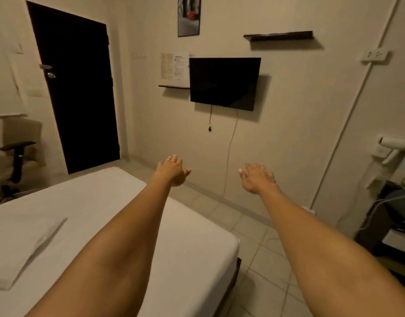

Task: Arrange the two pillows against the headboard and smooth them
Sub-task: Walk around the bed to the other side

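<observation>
Both my arms stretch straight out in front of me, above the foot end of a bed with a white sheet. My left hand is open, palm down, fingers spread, holding nothing. My right hand is open too, empty, over the tiled floor beside the bed. A flat folded white cloth lies on the sheet at the lower left. No pillow and no headboard show in this view.
A dark door stands at the left, with an office chair beside it. A black TV hangs on the far wall, cables below it. A dark cabinet with items sits at the right. Tiled floor runs between bed and wall.
</observation>
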The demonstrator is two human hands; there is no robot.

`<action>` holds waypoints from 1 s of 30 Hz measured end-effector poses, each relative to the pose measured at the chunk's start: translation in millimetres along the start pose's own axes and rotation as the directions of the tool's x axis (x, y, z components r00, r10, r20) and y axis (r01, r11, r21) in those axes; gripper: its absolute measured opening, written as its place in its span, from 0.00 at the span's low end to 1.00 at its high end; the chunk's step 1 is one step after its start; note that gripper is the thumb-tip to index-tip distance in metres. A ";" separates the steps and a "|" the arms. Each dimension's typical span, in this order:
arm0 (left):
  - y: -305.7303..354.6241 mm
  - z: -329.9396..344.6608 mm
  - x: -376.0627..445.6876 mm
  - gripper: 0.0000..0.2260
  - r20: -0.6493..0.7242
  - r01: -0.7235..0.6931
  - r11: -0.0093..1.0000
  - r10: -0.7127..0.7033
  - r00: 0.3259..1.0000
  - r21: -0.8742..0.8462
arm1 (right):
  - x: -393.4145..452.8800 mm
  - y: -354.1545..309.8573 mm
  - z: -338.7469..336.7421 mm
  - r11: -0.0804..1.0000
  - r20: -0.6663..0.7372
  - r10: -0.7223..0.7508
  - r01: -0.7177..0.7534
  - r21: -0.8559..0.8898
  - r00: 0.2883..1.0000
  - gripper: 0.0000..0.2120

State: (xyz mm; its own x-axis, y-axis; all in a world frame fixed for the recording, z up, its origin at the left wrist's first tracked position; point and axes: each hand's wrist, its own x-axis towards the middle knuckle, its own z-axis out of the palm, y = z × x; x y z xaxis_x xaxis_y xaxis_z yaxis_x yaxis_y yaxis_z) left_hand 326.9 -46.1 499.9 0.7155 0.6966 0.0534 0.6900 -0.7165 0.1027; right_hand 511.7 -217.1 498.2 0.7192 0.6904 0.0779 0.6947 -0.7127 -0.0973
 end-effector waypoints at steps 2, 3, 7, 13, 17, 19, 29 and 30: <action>38.7 11.5 25.5 0.30 0.022 -0.067 0.998 0.067 0.997 0.001 | 13.2 39.3 0.1 0.999 0.000 0.049 -0.049 -0.005 0.999 0.28; 56.5 17.1 38.0 0.31 0.036 -0.093 0.996 0.093 0.995 0.002 | 19.4 57.6 0.9 0.997 -0.001 0.072 -0.072 -0.008 0.997 0.28; 119.7 34.5 88.9 0.30 0.080 -0.184 0.983 0.183 0.980 0.013 | 48.6 120.2 7.0 0.985 0.003 0.173 -0.173 0.000 0.985 0.29; 187.2 54.1 173.9 0.30 0.087 -0.286 0.958 0.285 0.955 -0.004 | 108.7 183.3 13.9 0.962 -0.007 0.274 -0.274 0.014 0.962 0.28; 220.9 55.2 239.1 0.30 0.089 -0.313 0.950 0.311 0.946 0.003 | 160.8 214.2 12.1 0.950 -0.001 0.313 -0.313 0.012 0.950 0.29; 236.3 49.6 273.0 0.30 0.086 -0.317 0.948 0.315 0.945 0.010 | 188.8 227.5 6.5 0.943 -0.007 0.334 -0.333 0.024 0.943 0.29; 321.7 44.6 400.3 0.30 0.063 -0.364 0.928 0.360 0.931 0.077 | 302.5 311.7 -9.6 0.921 -0.034 0.389 -0.387 0.043 0.921 0.29; 330.3 46.1 411.1 0.31 0.062 -0.365 0.928 0.361 0.931 0.079 | 313.2 322.0 -10.9 0.920 -0.034 0.390 -0.388 0.047 0.920 0.29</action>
State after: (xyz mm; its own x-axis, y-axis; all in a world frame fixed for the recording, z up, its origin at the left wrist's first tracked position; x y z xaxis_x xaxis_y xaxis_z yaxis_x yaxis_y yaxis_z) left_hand 853.9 1.9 510.0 0.9215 0.3876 0.0251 0.3878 -0.9217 -0.0027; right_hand 960.7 -231.7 502.2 0.9331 0.3533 0.0676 0.3597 -0.9181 -0.1666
